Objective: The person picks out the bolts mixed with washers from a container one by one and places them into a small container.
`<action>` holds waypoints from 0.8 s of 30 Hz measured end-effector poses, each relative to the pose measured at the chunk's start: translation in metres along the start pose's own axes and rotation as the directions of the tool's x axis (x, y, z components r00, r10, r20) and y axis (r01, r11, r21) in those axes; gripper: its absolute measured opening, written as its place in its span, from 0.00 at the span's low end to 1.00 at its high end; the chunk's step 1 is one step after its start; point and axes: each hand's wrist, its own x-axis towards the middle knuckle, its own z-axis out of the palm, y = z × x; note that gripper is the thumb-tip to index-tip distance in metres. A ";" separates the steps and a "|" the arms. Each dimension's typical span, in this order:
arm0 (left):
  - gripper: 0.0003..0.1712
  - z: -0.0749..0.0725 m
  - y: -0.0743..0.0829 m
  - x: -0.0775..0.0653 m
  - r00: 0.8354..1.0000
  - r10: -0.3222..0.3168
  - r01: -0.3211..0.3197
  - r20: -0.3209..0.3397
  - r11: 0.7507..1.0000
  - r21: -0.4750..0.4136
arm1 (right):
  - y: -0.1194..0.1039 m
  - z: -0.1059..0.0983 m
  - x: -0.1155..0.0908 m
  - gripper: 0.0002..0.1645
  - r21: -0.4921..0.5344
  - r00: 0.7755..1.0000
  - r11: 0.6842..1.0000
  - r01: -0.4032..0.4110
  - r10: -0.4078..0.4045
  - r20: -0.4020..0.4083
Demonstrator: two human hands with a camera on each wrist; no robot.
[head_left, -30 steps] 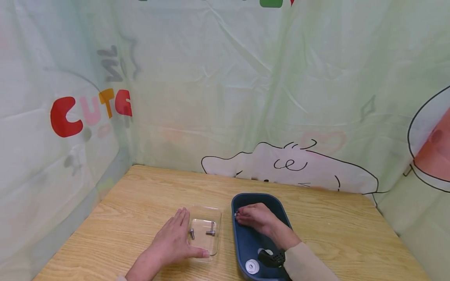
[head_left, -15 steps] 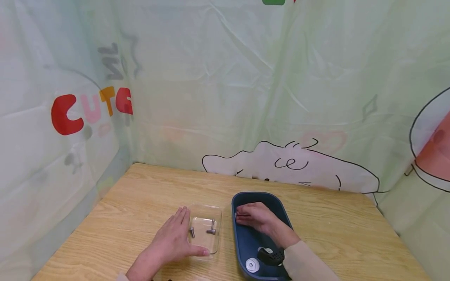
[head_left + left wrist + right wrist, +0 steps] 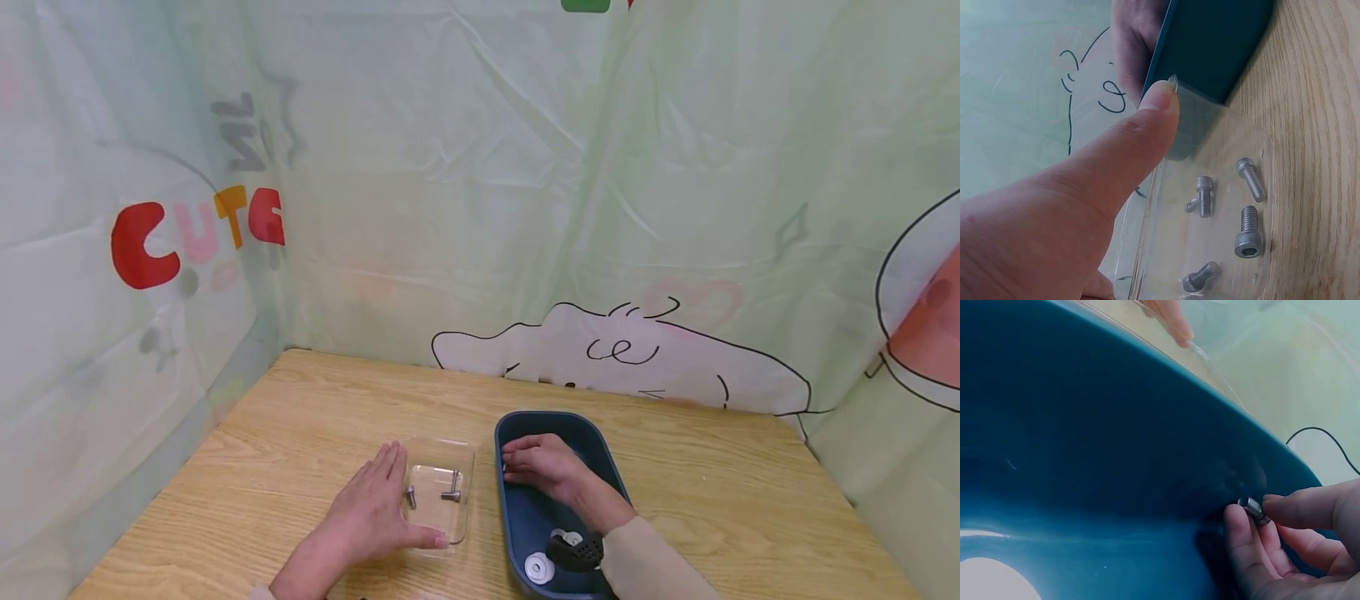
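Observation:
In the head view my left hand (image 3: pixel 367 504) rests along the left side of a clear plastic box (image 3: pixel 468 467), fingers straight. Its thumb touches the rim, as the left wrist view shows. Several silver socket-head screws (image 3: pixel 1249 232) lie loose in this box. Inside a dark blue bin (image 3: pixel 506 521), my right hand (image 3: pixel 551 471) is by the left wall. Between its thumb and fingers it pinches a small metal screw (image 3: pixel 1254 510), seen in the right wrist view; the fingers partly hide it.
White round discs (image 3: pixel 538 568) lie at the near end of the bin. A black band (image 3: pixel 573 552) is on the right wrist. The wooden table (image 3: pixel 360 400) ends at a printed curtain (image 3: pixel 420 208) behind and at the left.
The right fingers have shifted slightly against the bin's left wall and now cover more of the small metal piece. The left hand and the plastic box stay put.

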 end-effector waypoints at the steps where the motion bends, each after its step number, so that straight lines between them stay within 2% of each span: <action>1: 0.79 0.000 0.000 0.000 1.000 -0.001 0.001 0.001 1.000 0.000 | 0.000 0.000 0.000 0.16 -0.001 1.000 1.000 -0.001 0.001 -0.005; 12: 0.78 0.000 0.000 0.000 1.000 -0.003 0.003 -0.002 1.000 -0.009 | -0.001 -0.001 -0.001 0.14 -0.026 0.997 1.000 0.009 -0.010 -0.070; 24: 0.78 -0.002 0.001 -0.001 1.000 -0.004 0.004 -0.005 1.000 0.002 | -0.015 -0.011 -0.005 0.17 0.012 0.996 0.996 0.084 -0.084 -0.006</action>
